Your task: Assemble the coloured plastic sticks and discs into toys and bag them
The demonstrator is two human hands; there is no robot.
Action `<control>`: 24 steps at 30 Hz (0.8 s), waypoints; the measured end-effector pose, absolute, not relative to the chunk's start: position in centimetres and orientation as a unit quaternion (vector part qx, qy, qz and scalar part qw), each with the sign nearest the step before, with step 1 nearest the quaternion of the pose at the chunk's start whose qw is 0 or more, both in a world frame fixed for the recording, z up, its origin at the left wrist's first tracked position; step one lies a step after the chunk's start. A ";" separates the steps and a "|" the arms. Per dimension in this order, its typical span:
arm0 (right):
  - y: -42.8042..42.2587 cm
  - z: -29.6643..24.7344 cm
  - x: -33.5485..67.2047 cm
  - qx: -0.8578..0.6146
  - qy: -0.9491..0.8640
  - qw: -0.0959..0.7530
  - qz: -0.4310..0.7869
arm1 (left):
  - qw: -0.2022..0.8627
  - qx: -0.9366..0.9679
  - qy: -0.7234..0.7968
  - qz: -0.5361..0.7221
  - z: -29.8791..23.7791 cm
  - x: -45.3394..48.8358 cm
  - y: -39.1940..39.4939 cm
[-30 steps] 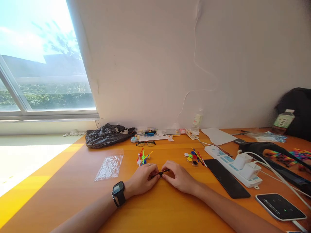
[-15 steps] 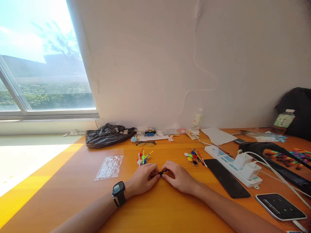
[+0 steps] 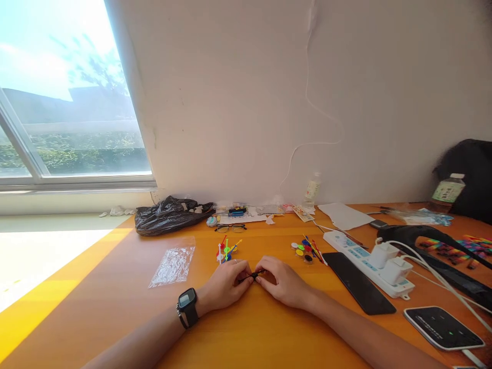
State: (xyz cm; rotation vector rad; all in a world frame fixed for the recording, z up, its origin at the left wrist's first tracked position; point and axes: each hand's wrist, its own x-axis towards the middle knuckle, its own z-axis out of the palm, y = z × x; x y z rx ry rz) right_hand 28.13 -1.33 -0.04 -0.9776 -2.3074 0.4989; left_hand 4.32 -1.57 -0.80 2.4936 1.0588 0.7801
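My left hand and my right hand meet above the middle of the table, fingertips almost touching. Between them they pinch a small, thin black plastic piece, wider at its centre; the fingers cover much of it. Just beyond my left hand stands a cluster of colourful plastic pieces, with arrow-tipped sticks in white, green, yellow, red and blue. Past my right hand lie several small round discs in white, yellow, green, red and black. Thin coloured sticks rest against them.
A clear plastic bag lies left, behind it a black plastic bag. Glasses sit near the wall. To the right are a black phone, a white power strip with chargers, a black-topped device and bottles.
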 end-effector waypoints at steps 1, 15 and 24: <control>-1.3 -0.1 28.1 -0.367 -0.865 0.288 0.185 | 0.161 0.873 0.371 0.271 -0.8 4.3 -1.5; -1.5 0.3 28.1 -0.370 -0.870 0.274 0.179 | 0.163 0.870 0.375 0.274 -1.0 4.4 -1.4; -1.4 0.1 28.2 -0.363 -0.875 0.273 0.168 | 0.159 0.869 0.382 0.271 -0.8 4.4 -1.4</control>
